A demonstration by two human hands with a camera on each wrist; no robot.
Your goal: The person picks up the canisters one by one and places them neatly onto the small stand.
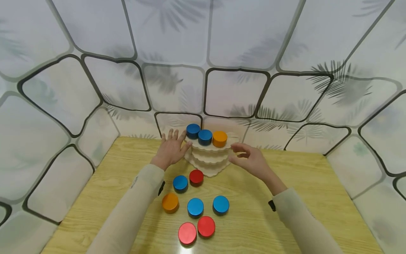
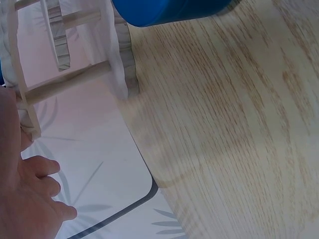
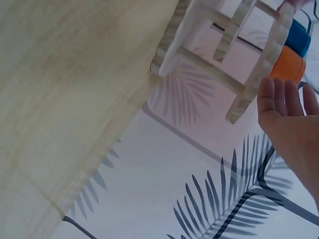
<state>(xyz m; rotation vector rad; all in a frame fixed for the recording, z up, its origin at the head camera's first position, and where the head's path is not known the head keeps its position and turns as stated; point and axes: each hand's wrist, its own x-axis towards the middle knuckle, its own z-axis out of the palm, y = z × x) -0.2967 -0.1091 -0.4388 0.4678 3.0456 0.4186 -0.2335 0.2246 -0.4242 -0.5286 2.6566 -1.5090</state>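
A pale wooden three-tiered stand (image 1: 210, 170) with scalloped edges stands against the back wall. Along its top tier sit a dark blue round piece (image 1: 193, 129) at the left, a second blue piece (image 1: 205, 136) beside it, and an orange piece (image 1: 220, 138). My left hand (image 1: 169, 150) is at the top tier's left edge, fingers extended and thumb toward the stand. At the right edge is my right hand (image 1: 250, 159), fingers loosely bent and gripping nothing. The right wrist view shows those fingertips right at the top board, close to the orange piece (image 3: 288, 64).
In front of the stand, several loose round pieces lie on the wooden table (image 1: 304, 197): red (image 1: 196, 177), blue (image 1: 180, 183), orange (image 1: 170, 203), with more blue and red ones nearer. A patterned wall covering (image 1: 177, 88) encloses the back and sides.
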